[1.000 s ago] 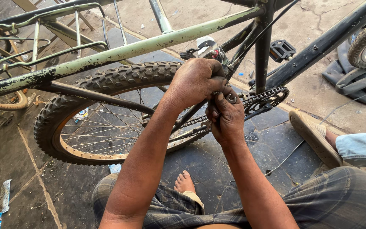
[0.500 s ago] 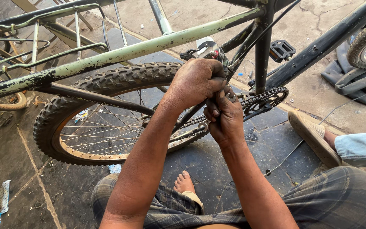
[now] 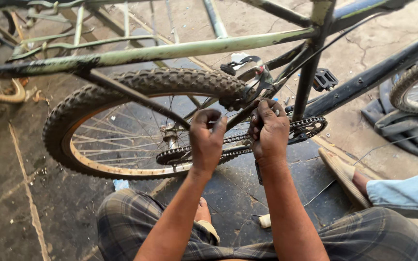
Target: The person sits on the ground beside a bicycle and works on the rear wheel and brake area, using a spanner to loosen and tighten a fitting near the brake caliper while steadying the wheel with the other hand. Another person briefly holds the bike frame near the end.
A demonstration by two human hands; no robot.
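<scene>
Left hand [image 3: 207, 140]: raised in front of the rear wheel, fingers curled narrow with thumb and forefinger pinched near the chain line; cannot tell what, if anything, sits between them.
Right hand [image 3: 269, 133]: just right of the left hand, apart from it, fingers clenched around the dark oily bicycle chain [image 3: 233, 151] and a small part beside the frame stays; grasped part hidden by the knuckles.
Chain: stretched between the small rear sprocket [image 3: 171, 155] and the toothed black chainring [image 3: 307, 128], passing behind both hands.
Rear wheel: knobby black rubber tyre [image 3: 136, 84] on a tan metal rim [image 3: 122, 170] with thin spokes, standing upright left of the hands.
Frame: worn pale-green steel tube [image 3: 180, 50] running across above the tyre; black seat tube [image 3: 310, 72] upright at right.
Brake: black rim-brake arm [image 3: 247, 77] over the tyre top, just above the right hand.
Pedal: black block pedal [image 3: 325, 79] right of the seat tube.
Legs: checked grey shorts [image 3: 131, 217] at bottom, bare foot [image 3: 202, 212] between the knees.
Other person: sandalled foot [image 3: 344, 174] and light-blue trouser leg [image 3: 407, 193] at right edge.
Floor: dark stained concrete [image 3: 25, 193].
</scene>
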